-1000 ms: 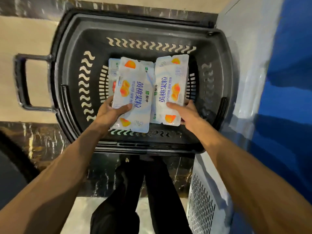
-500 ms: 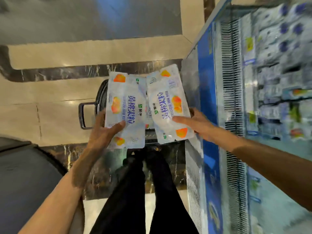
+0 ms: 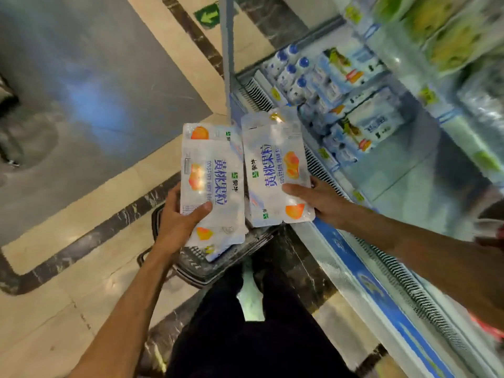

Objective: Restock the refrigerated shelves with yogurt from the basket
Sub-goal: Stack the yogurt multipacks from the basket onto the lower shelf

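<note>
Head view, white yogurt packs (image 3: 218, 148), peach print

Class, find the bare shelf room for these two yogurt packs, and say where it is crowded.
A patch of shelf looks bare between the right hand, holding a yogurt pack, and the stacked cartons. The far end is crowded with cartons and blue-capped bottles.
</note>
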